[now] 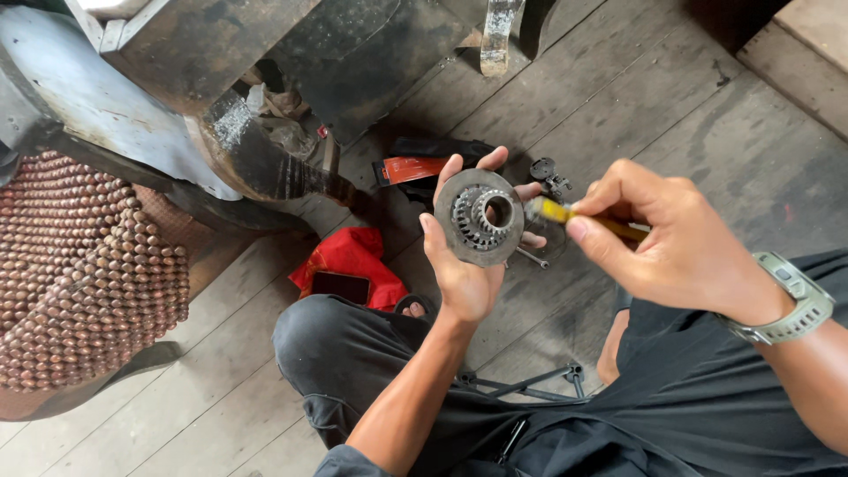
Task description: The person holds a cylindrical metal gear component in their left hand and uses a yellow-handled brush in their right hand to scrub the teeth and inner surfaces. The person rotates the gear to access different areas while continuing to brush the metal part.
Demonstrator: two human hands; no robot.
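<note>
Left hand clamped on round metal clutch disc, held above plank floor. Right hand pinched shut on yellow-handled brush, tip at disc's right edge. Grime visible; cleaning seemingly midway.

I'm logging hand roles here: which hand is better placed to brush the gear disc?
Right. The right hand already grips the yellow brush beside the gear disc, which the left hand holds up.

floor: worn grey wooden plank floor, boards running diagonally | upper left of it: dark, rusted metal machine body with a pale blue painted panel | left edge: brown wooden-bead seat cover | on the planks below the machine: crumpled red cloth | light: soft, even daylight
</note>
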